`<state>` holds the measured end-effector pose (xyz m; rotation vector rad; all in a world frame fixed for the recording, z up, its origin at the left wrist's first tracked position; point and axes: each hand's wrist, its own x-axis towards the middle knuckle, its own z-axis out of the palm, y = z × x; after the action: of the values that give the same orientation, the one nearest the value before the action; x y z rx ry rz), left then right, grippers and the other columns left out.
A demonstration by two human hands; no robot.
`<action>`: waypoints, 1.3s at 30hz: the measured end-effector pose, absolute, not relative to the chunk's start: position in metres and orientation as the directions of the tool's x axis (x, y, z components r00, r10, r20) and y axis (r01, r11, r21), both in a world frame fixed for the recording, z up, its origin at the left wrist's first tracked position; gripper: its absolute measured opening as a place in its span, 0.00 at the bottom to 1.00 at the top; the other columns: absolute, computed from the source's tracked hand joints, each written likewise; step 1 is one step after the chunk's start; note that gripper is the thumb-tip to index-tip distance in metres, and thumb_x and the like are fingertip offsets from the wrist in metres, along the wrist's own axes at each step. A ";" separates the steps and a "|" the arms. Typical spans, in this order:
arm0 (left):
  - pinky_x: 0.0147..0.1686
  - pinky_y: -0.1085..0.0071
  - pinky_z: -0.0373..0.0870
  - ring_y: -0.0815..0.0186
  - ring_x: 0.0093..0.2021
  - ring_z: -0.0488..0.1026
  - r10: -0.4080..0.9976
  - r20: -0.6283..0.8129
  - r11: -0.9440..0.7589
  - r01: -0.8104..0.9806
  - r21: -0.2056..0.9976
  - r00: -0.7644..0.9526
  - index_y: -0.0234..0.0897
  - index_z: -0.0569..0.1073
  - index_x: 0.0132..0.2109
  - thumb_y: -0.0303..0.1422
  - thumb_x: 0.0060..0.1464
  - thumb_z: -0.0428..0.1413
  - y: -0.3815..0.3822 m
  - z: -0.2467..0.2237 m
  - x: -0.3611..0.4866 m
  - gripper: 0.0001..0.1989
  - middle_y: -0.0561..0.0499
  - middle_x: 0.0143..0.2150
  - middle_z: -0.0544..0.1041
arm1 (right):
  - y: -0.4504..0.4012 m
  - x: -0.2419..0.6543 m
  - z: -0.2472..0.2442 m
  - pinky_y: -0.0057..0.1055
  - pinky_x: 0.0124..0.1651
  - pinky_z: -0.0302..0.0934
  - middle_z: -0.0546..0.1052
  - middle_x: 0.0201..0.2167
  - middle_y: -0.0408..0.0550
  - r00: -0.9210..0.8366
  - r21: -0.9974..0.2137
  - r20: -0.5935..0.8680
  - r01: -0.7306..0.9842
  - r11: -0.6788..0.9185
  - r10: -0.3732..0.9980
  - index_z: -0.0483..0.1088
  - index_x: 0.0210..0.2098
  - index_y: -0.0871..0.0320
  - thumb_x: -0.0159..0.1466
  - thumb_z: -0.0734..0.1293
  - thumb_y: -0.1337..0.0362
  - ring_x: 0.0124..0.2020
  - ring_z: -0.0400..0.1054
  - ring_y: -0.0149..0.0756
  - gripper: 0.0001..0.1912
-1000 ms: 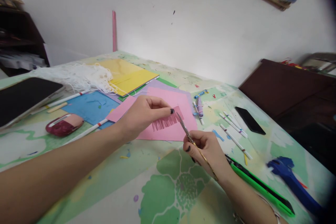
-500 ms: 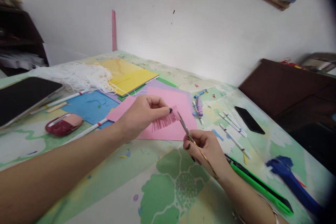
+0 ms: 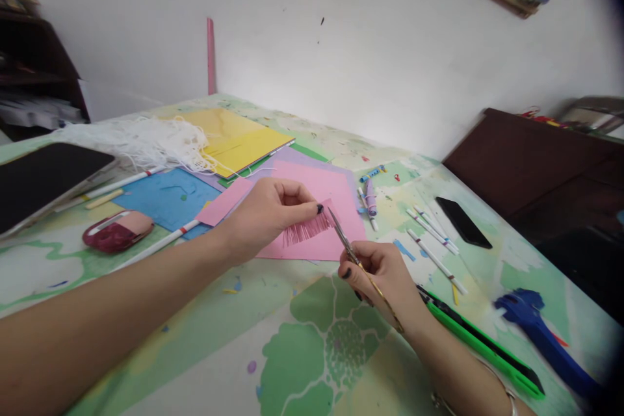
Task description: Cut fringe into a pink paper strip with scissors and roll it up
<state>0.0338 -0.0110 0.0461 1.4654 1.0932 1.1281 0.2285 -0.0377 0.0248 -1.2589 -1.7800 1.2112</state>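
Note:
Between the thumb and fingers of my left hand (image 3: pixel 273 214) is a pink paper strip (image 3: pixel 308 227), its lower edge cut into a thin fringe. My right hand (image 3: pixel 383 279) is closed on a pair of scissors (image 3: pixel 351 253) with gold-coloured handles. The blades point up and left, their tips at the right end of the fringed strip; whether they are parted I cannot make out. Beneath the strip lies a pink paper sheet (image 3: pixel 336 182) on top of a lilac sheet (image 3: pixel 297 158). Another pink piece (image 3: pixel 221 205) shows behind my left wrist.
Right of my right hand lie a green box cutter (image 3: pixel 487 344), a blue tool (image 3: pixel 541 331), white sticks (image 3: pixel 436 260) and a black phone (image 3: pixel 463 222). To the left are white yarn (image 3: pixel 146 143), a yellow pad (image 3: pixel 248 149), blue paper (image 3: pixel 163 198) and a dark red case (image 3: pixel 117 232).
My left hand and the fringed strip have shifted very slightly to the right. The scissors remain almost where they were, with their tips at the strip's right end.

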 end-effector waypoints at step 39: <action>0.28 0.74 0.61 0.72 0.27 0.66 0.974 0.124 -0.139 0.068 0.988 0.192 0.33 0.74 0.27 0.32 0.48 0.59 -0.011 0.046 0.035 0.06 0.53 0.25 0.73 | -0.036 0.228 0.024 0.24 0.17 0.40 0.55 0.11 0.35 -0.312 -0.921 -0.025 0.377 0.099 0.950 0.64 0.18 0.60 0.50 0.70 0.55 0.14 0.48 0.23 0.17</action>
<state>0.0347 -0.0109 0.0463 1.4490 1.0599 1.1225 0.2281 -0.0361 0.0241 -1.3028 -1.7673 1.1948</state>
